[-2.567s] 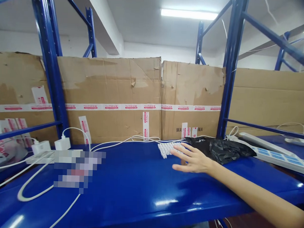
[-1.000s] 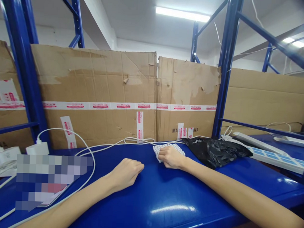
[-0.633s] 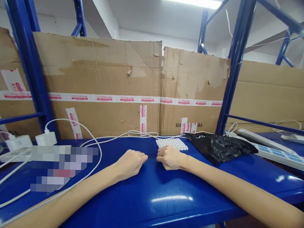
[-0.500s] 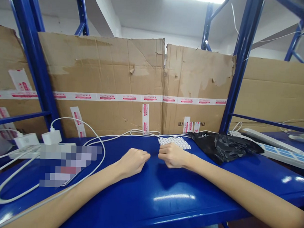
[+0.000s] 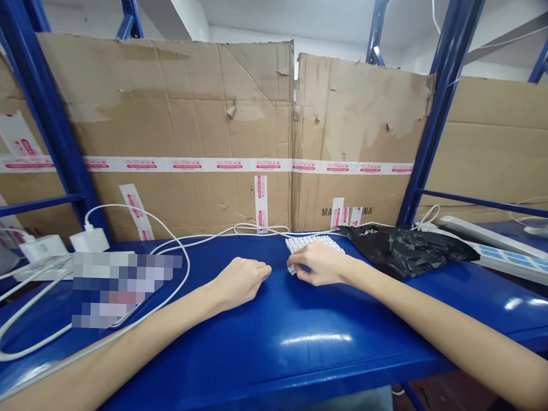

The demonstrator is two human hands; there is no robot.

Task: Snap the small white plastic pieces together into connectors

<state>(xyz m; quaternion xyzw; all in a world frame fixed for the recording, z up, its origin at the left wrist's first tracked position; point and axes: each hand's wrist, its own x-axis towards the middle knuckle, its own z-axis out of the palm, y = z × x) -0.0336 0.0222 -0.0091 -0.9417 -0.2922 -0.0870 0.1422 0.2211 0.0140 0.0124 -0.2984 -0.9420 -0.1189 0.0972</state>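
Observation:
My left hand [image 5: 243, 282] hovers over the blue table with its fingers curled and pressed together. What it holds, if anything, is hidden. My right hand [image 5: 319, 263] reaches over the near part of a white slab with rows of small raised blocks [image 5: 305, 241], somewhat like a keyboard. Thumb and fingers are bent together at the slab's near left corner, and the hand covers much of it. Whether a small piece sits between those fingertips, I cannot tell.
A crumpled black plastic bag [image 5: 402, 251] lies right of the slab. At left are white chargers [image 5: 89, 240], a blurred-out phone [image 5: 138, 296] and looping white cables [image 5: 188, 268]. Cardboard sheets [image 5: 182, 124] stand along the back between blue metal posts [image 5: 438, 127].
My right hand has moved forward from just in front of the white slab onto its near part, and its fingers have opened slightly. The left hand keeps its closed shape. The view has tilted down.

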